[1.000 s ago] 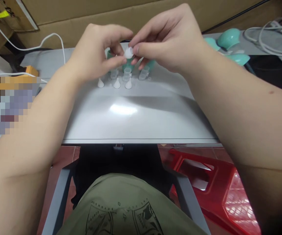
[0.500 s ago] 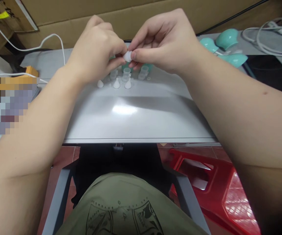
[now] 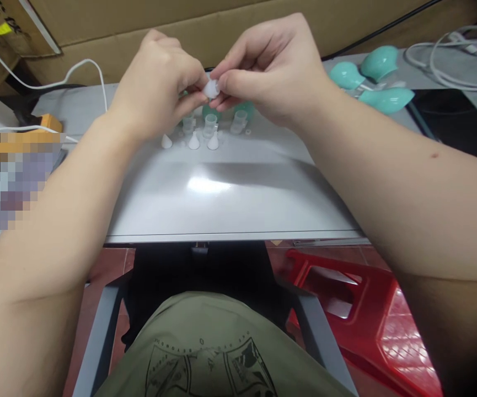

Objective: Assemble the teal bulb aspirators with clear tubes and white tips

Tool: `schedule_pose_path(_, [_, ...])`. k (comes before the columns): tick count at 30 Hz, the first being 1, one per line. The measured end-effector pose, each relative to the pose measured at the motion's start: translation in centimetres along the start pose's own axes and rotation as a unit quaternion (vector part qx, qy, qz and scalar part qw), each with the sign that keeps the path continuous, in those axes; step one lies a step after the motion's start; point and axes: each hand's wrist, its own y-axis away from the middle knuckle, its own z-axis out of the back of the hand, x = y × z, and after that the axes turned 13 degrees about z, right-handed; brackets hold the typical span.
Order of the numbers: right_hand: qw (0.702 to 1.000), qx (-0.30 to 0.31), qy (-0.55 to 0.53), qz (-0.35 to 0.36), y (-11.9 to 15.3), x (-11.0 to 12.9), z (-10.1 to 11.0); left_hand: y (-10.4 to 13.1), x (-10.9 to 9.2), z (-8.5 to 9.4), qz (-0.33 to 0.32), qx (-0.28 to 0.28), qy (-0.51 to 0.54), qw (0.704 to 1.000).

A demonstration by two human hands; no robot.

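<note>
Between the fingertips of both hands is a small white plastic piece (image 3: 210, 89), held above the back of the desk. My left hand (image 3: 172, 77) pinches it from the left, and my right hand (image 3: 263, 71) grips it from the right with thumb and fingers. Below them stand clear plastic cups (image 3: 210, 124) in a row, with teal parts (image 3: 244, 108) behind, partly hidden by my hands. In front of the cups are three small white cones: a left cone (image 3: 166, 141), a middle cone (image 3: 194, 141) and a right cone (image 3: 213, 141).
Teal bulb-shaped pieces (image 3: 381, 63) lie at the back right, near a coiled white cable (image 3: 449, 60) and a black flat panel (image 3: 457, 121). A cardboard wall (image 3: 110, 38) closes off the back. Beneath the grey desk (image 3: 151, 209), a red stool (image 3: 346, 309) is to the right.
The held white piece has turned slightly between my fingertips, showing more of its ridged side. The whole view has shifted a little; the cups and cones stay in place.
</note>
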Motion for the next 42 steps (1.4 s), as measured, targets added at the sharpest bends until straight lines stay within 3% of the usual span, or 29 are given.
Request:
schedule_pose_path(7, [0.993, -0.076, -0.045, -0.076, -0.6, 0.3, -0.3, 0.0, -0.7, 0.2, 0.078, -0.008, 0.004, 0.997])
schedule_pose_path(17, [0.99, -0.12, 0.011, -0.075, -0.9, 0.7, -1.5, 0.0, -1.7, 0.3, 0.13, -0.026, 0.026, 0.991])
schedule_pose_path(22, [0.991, -0.118, 0.01, -0.067, -0.6, 0.9, -1.6, -0.4, -2.1, 0.5, 0.112, 0.002, -0.042, 0.993])
schedule_pose_path(31, [0.981, -0.116, -0.069, -0.142, -1.0, 1.1, -0.5, -0.5, -2.2, 0.9, 0.093, 0.007, -0.065, 0.994])
schedule_pose_path(38, [0.988, -0.108, 0.003, -0.111, -1.1, 2.1, -0.4, -0.3, -1.9, -0.6, 0.053, -0.064, -0.11, 0.99])
schedule_pose_path(42, [0.988, -0.087, 0.082, -0.101, -0.9, 3.3, -0.5, -0.3, -1.9, -0.6, 0.045, -0.064, -0.097, 0.992])
